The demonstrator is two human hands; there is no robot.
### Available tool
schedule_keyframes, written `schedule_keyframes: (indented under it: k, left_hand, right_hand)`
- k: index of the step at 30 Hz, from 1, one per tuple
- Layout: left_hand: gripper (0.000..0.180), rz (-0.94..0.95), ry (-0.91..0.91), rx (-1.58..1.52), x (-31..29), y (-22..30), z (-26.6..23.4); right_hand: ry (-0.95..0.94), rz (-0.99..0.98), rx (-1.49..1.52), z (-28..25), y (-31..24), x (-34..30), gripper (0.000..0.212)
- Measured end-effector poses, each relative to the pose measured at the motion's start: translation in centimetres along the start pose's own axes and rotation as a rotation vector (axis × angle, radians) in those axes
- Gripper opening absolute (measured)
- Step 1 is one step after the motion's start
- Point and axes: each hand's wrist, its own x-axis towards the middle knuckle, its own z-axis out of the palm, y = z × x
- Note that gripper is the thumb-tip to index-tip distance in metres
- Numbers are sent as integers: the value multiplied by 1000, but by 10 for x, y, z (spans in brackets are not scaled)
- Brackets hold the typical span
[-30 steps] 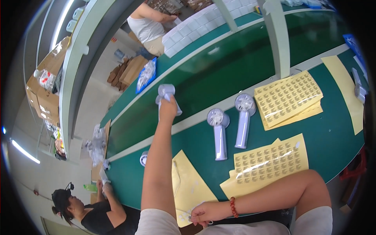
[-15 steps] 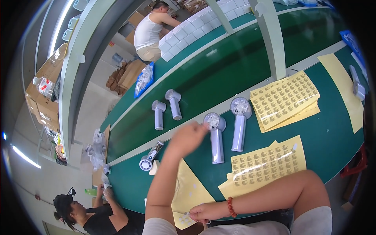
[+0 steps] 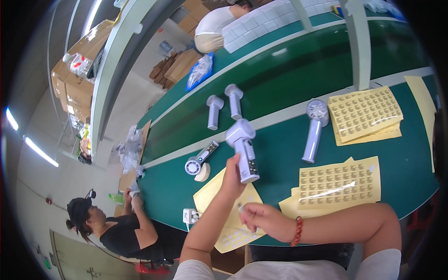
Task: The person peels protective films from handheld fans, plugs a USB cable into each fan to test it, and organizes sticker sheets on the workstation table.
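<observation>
My left hand (image 3: 233, 176) is closed round the lower handle of a pale lavender handheld fan (image 3: 242, 135), which is raised above the green table with its head up and a dark patterned strip on its side. Just below it, my right hand (image 3: 261, 218), with a red bead bracelet at the wrist, pinches a small pale piece (image 3: 241, 206) that looks like a label. Under both hands lies a yellow sheet (image 3: 224, 233) with a few pale labels on it. Another lavender fan (image 3: 313, 130) lies to the right.
Yellow label sheets (image 3: 339, 182) and a further stack (image 3: 366, 112) lie to the right. Two fans (image 3: 214, 112) rest on the green belt; one more (image 3: 200, 158) sits left beside a cream round piece (image 3: 202, 172). A white charger (image 3: 190, 215) is near. A co-worker (image 3: 126, 228) works at left.
My left hand has picked up the nearer fan from the table and brought it closer, turned round. The right hand has risen from the yellow sheet toward it. The view has shifted.
</observation>
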Motion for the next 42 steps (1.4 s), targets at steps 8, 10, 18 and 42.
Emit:
schedule_keyframes:
  k: [8, 10, 18, 42]
  left_hand:
    - [45, 334, 197, -266, -44, -6, 22]
    - [46, 374, 162, -296, -48, -4, 28]
    - [53, 618, -176, -89, -48, 14, -2]
    - [38, 417, -19, -45, 19, 43, 20]
  right_hand:
    - [64, -19, 82, 1, -28, 3, 24]
    - [49, -41, 49, 1, -28, 3, 24]
    - [46, -18, 36, 10, -31, -5, 26]
    - [31, -116, -111, 23, -16, -14, 27]
